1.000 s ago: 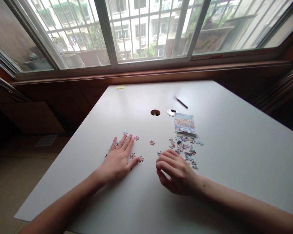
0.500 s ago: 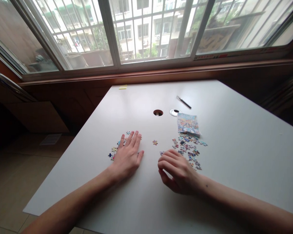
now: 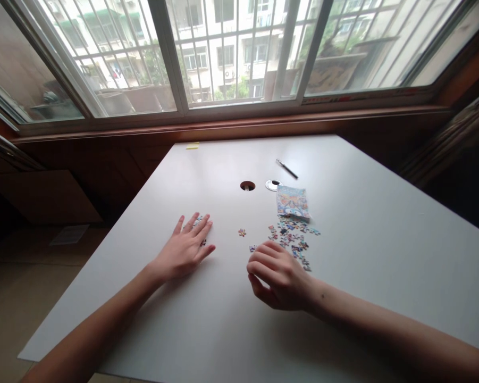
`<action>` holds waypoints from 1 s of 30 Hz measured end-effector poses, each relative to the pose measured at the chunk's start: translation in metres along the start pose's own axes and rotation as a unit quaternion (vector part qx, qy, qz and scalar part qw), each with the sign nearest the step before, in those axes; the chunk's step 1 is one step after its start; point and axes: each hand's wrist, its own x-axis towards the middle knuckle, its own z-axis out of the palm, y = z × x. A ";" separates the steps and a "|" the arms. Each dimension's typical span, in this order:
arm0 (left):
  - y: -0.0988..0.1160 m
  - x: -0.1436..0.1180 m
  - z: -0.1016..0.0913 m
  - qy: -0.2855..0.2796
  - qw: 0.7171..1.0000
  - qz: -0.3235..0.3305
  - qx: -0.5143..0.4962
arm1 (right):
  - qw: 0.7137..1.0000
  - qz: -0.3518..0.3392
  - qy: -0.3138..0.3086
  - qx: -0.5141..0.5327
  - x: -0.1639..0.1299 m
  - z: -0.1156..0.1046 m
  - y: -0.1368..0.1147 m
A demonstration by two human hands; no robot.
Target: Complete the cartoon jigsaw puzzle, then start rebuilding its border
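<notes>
My left hand (image 3: 185, 247) lies flat with fingers spread over a small group of jigsaw puzzle pieces (image 3: 198, 219). Most of that group is hidden beneath it. My right hand (image 3: 277, 274) is curled, thumb and fingers drawn together, at the near side of a loose pile of puzzle pieces (image 3: 299, 244). Its fingertips are turned from view, so I cannot see whether a piece is between them. Just beyond its knuckles rests one puzzle piece (image 3: 252, 248). Between the two hands, a single puzzle piece (image 3: 242, 232) lies apart.
A printed puzzle packet (image 3: 293, 202) borders the pile's far side. Behind it are a metal ring cover (image 3: 271, 185), a round cable hole (image 3: 247, 185) and a dark pen (image 3: 287, 169). Yellow tape (image 3: 192, 145) marks the far edge of the white table (image 3: 207, 330), below a barred window.
My left hand has slid left over the table, covering pieces that showed beside it before. My right hand keeps its curled pose near the pile. The whole view has shifted slightly.
</notes>
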 end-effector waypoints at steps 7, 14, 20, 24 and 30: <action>-0.032 -0.017 0.002 -0.023 0.999 -0.035 -0.015 | 0.986 0.133 -0.038 -0.096 -0.023 -0.045 0.061; 0.033 0.012 -0.001 -0.026 0.993 0.086 -0.073 | 0.963 0.243 -0.074 -0.094 -0.080 -0.065 0.090; 0.094 0.051 0.011 0.001 0.985 0.140 -0.104 | 0.967 0.206 -0.134 -0.061 -0.076 -0.051 0.060; 0.109 0.086 0.013 0.011 0.981 0.147 -0.124 | 0.950 0.278 -0.074 -0.119 -0.075 -0.045 0.072; 0.121 0.097 0.005 -0.001 0.973 0.185 -0.137 | 0.959 0.260 -0.084 -0.079 -0.073 -0.042 0.073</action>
